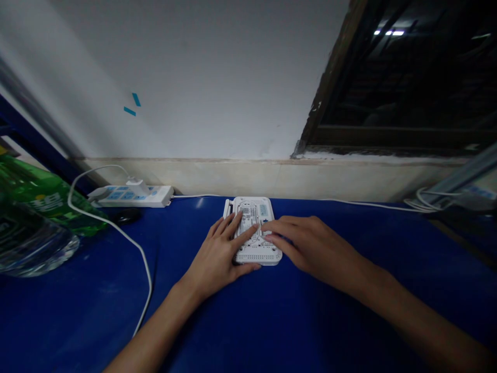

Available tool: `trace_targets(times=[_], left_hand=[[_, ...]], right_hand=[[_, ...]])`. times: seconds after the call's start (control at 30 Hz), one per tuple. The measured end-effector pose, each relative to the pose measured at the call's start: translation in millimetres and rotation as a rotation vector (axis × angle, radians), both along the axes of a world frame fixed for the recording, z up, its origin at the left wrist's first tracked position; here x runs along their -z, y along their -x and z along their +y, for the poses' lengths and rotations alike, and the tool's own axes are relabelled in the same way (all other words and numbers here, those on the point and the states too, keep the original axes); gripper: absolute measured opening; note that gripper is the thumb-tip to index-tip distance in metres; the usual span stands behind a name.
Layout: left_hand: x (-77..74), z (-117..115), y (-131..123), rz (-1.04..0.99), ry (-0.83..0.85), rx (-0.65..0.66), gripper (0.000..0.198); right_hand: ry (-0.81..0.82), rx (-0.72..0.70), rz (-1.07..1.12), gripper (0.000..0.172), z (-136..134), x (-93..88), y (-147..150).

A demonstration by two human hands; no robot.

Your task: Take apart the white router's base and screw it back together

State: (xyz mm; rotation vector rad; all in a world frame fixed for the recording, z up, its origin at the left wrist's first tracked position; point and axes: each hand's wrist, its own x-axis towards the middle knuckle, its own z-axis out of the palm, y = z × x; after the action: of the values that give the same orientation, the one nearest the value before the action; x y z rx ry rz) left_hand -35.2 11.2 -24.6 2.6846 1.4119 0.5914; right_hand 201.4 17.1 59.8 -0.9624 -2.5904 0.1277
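A flat white device (254, 213), underside up with vent holes and a label, lies on the blue table (272, 321) near the wall. My left hand (221, 254) rests on its left side, fingers stretched flat over the top and thumb along the near edge. My right hand (306, 243) lies on its right side, fingers extended and pointing left across the casing. Neither hand lifts it.
A white power strip (132, 196) with a plug in it sits at the back left; its white cable (128, 238) loops across the table. Green and clear plastic bottles (34, 223) stand at far left. More white cables (423, 202) lie at the back right.
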Motion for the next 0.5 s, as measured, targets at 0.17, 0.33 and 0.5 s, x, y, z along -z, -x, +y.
trace_targets(times=[0.17,0.33,0.5], left_hand=[[0.4,0.6,0.4,0.015,0.001,0.006,0.085],[-0.3,0.6,0.2,0.014,0.001,0.003,0.084],[-1.6,-0.1,-0.8,0.023,0.017,-0.003,0.085]], right_hand=[[0.043,0.013,0.063,0.046,-2.0,0.4,1.4],[0.072,0.032,0.066,0.031,-1.4,7.1,1.1],[0.122,0.107,0.244,0.039,-4.7,18.1,-0.7]])
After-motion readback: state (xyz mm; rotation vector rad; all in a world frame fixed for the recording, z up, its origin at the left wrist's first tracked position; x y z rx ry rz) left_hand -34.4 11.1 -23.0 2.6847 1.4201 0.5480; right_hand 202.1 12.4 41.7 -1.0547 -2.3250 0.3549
